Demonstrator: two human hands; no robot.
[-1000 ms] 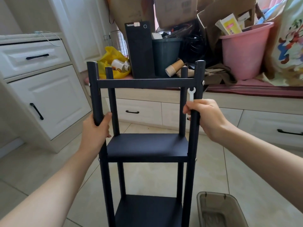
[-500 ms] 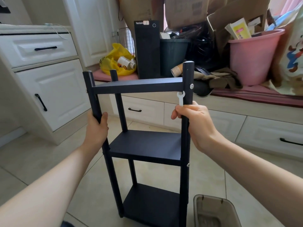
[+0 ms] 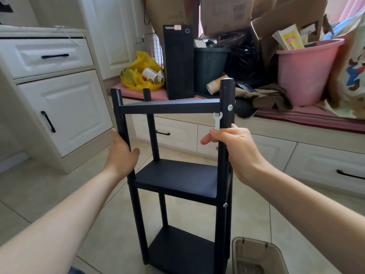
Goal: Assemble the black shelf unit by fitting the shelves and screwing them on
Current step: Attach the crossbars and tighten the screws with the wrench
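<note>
Standing between both hands (image 3: pixel 122 155) (image 3: pixel 235 147) — shelf unit (image 3: pixel 177 177)

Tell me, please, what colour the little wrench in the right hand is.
White; the wrench stands out clearly in the head view, above the right hand.

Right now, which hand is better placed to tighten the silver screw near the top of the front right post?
The right hand: it holds the white wrench against the front right post, just below the silver screw. The left hand grips the left post without a tool.
</note>
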